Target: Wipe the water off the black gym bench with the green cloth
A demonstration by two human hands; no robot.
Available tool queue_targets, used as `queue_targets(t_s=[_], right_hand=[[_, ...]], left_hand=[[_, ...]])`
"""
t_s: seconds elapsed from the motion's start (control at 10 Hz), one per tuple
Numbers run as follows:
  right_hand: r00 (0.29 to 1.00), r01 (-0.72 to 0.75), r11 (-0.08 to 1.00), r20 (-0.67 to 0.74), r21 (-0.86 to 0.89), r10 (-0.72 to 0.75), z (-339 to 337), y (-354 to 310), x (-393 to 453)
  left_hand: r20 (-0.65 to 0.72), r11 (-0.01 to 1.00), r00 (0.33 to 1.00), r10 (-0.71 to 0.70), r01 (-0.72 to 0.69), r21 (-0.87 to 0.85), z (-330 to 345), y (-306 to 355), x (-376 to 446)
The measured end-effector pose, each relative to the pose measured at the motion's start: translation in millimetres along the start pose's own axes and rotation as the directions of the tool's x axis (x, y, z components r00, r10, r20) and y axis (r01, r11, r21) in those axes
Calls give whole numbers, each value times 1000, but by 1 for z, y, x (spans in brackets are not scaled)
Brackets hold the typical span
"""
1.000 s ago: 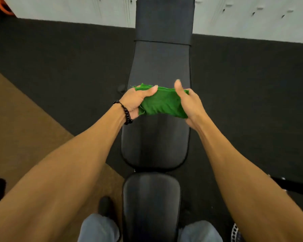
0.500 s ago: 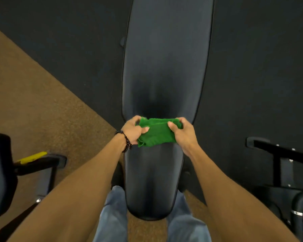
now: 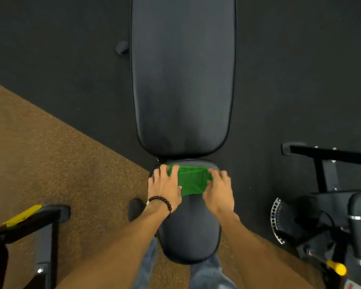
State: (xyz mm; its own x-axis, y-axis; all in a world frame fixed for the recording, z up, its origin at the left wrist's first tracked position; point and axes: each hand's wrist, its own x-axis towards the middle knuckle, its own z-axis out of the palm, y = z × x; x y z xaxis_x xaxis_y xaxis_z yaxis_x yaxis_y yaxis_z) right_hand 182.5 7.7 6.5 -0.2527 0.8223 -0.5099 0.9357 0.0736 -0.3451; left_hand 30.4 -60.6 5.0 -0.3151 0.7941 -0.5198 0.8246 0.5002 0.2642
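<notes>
Bench: we see the black gym bench (image 3: 182, 80) running up the middle of the view, a long back pad at the top and a shorter seat pad (image 3: 189, 232) below it, a narrow gap between the two.
Cloth: green cloth (image 3: 193, 181) lies bunched and folded on the far end of the seat pad, just below the gap, flat against the pad.
Left hand: our left hand (image 3: 165, 187) is palm down on the cloth's left edge, fingers spread and mostly straight, pressing the cloth to the pad; fingertips reach past the cloth toward the pad's rim.
Right hand: our right hand (image 3: 218, 189) is palm down on the cloth's right edge, fingers a little bent over it, pressing down; we cannot tell whether any fabric is pinched under them.
Wrist: black bead bracelet (image 3: 162, 202) on the left wrist.
Water: we cannot make out any water on the pads; the back pad shows only dull sheen.
Legs: our jeans (image 3: 208, 276) show on both sides of the seat pad's near end.
Floor: black rubber mat (image 3: 61, 59) under the bench, brown speckled flooring (image 3: 50, 163) at left, the two meeting on a diagonal line.
Left edge: dark machine frame with a yellow tag (image 3: 22, 214).
Right edge: another black machine frame (image 3: 331, 197) with a perforated metal adjuster plate (image 3: 276, 220) and a yellow knob (image 3: 337, 268) lower down.
</notes>
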Motion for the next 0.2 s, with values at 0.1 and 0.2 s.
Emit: queue_targets(t_s=[0.1, 0.2], right_hand=[[958, 144, 986, 262, -84, -118, 1, -6, -1], [929, 36, 998, 365, 51, -52, -6, -1, -3]], left_hand=[[213, 994, 974, 70, -87, 72, 6, 9, 0], [347, 997, 937, 43, -64, 50, 8, 12, -7]])
